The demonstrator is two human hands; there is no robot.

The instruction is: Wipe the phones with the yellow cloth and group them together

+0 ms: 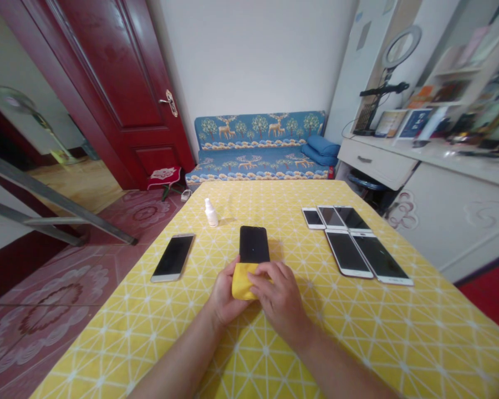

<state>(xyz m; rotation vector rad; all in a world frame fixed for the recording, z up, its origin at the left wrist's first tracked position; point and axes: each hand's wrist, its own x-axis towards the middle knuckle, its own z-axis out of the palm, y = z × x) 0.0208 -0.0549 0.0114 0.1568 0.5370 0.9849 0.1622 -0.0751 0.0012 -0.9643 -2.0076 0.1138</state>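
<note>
A black smartphone (254, 244) is held upright over the near middle of the table, a yellow cloth (243, 281) covering its lower end. My left hand (224, 291) is closed around the phone's lower left side and the cloth. From the right, my right hand (279, 291) pinches the cloth against the phone's lower front. Much of the phone's lower part is hidden by cloth and fingers. A white spray bottle (211, 213) stands beyond the phone to the left. Another smartphone (173, 257), dark-screened with a light frame, lies further left.
Several smartphones (349, 253) lie in two rows on the right of the table. The yellow patterned tablecloth (266, 352) covers the table. A blue sofa (260, 144) stands behind it, a white cabinet (453, 205) to the right, a red stool (164, 175) near the door.
</note>
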